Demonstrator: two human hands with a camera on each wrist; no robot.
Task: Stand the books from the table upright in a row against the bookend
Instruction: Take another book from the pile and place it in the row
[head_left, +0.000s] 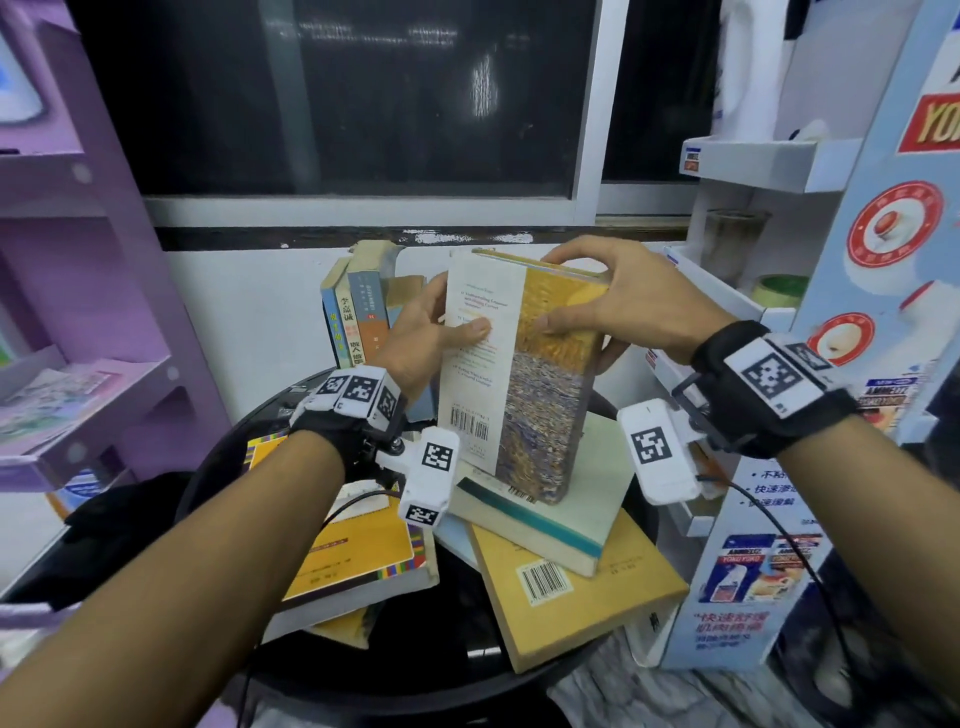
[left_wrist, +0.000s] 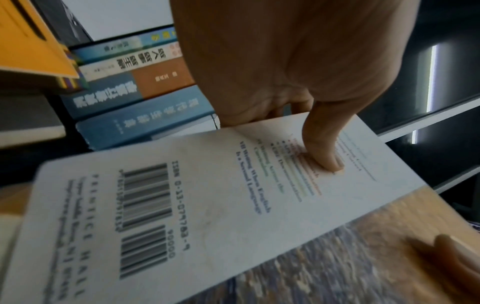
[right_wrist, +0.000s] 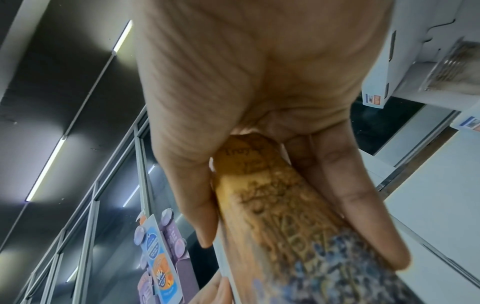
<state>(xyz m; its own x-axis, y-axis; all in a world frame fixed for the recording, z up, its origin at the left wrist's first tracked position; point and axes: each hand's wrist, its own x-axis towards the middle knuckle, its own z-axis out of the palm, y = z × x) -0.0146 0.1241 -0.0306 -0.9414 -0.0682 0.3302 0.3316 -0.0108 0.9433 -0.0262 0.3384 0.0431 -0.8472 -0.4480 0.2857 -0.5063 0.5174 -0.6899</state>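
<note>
Both hands hold a thick painted-cover book (head_left: 514, 374) upright over the round black table (head_left: 467, 670), its back cover with a barcode (left_wrist: 145, 218) facing me. My left hand (head_left: 436, 327) grips its left edge, thumb (left_wrist: 324, 148) pressed on the white cover. My right hand (head_left: 597, 306) grips the spine side (right_wrist: 280, 205), fingers over the top, thumb on the cover. Several books (head_left: 356, 317) stand upright in a row behind, at the table's back left. The bookend itself is hidden.
Lying flat on the table are a yellow book (head_left: 358, 556) at left, a tan book (head_left: 576, 587) at right and a pale green book (head_left: 561, 519) on top of it. Purple shelves (head_left: 78, 312) stand at left, a white display rack (head_left: 753, 171) at right.
</note>
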